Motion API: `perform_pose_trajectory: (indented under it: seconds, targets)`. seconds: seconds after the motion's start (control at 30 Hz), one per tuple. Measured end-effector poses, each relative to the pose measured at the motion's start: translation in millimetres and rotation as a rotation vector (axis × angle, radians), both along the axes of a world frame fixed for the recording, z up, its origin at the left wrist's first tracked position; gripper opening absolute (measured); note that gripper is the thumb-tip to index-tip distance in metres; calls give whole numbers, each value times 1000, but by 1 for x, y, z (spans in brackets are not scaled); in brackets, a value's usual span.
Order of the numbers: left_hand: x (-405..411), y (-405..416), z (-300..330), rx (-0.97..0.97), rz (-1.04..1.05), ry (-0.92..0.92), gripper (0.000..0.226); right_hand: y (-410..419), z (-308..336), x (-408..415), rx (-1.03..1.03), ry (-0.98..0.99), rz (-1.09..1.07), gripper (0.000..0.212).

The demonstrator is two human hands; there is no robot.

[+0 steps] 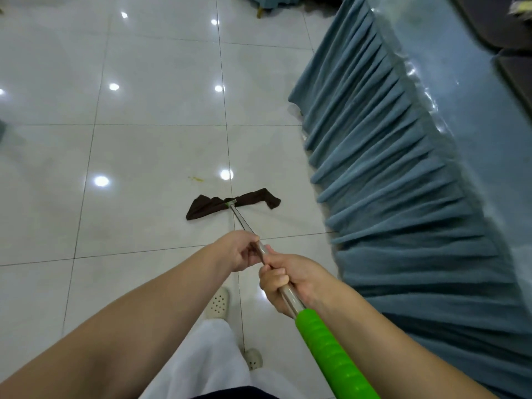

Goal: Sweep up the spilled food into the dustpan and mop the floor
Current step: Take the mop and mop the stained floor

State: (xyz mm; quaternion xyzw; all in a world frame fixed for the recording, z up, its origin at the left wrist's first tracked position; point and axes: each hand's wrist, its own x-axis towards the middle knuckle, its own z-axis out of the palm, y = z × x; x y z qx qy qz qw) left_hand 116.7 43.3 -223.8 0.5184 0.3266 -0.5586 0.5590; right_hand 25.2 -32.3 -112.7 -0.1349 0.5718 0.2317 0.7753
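I hold a mop with a silver pole [243, 220] and a green grip [331, 352]. Its dark brown cloth head [207, 208] lies flat on the white tiled floor [144, 156] ahead of me. My left hand [240, 249] grips the pole higher up the shaft toward the head. My right hand [290, 279] grips the pole just above the green grip. A small yellow food smear [197, 179] marks the tile just beyond the left part of the cloth. No dustpan is in view.
A table draped in a pleated blue skirt [388, 182] runs along the right side, close to the mop. My feet in white perforated clogs [218, 302] stand on the tiles below my hands. A blue-covered furniture leg [260, 11] stands at the far top.
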Motion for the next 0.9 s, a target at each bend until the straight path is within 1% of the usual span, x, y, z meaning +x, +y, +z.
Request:
perform_pose_trajectory:
  seconds: [0.17,0.37,0.5,0.67,0.77,0.9]
  targets:
    - [53,-7,-11,-22,33,32,19,0,-3,55,-48,-22,-21,30]
    - [105,-16,-18,-37,30,46,15,-5,-8,108,-48,-24,-24,33]
    - [126,-31,-16,-9,24,17,21,-16,-14,131,-54,-32,-18,36]
    - [134,-42,-13,11,14,-9,31,-26,-24,140,-60,-54,-17,34]
    - [129,-46,-15,26,19,-10,29,-29,-30,133,-67,-60,-7,33]
    - [104,-57,-13,43,2,-3,29,-38,-34,109,-26,-64,-2,40]
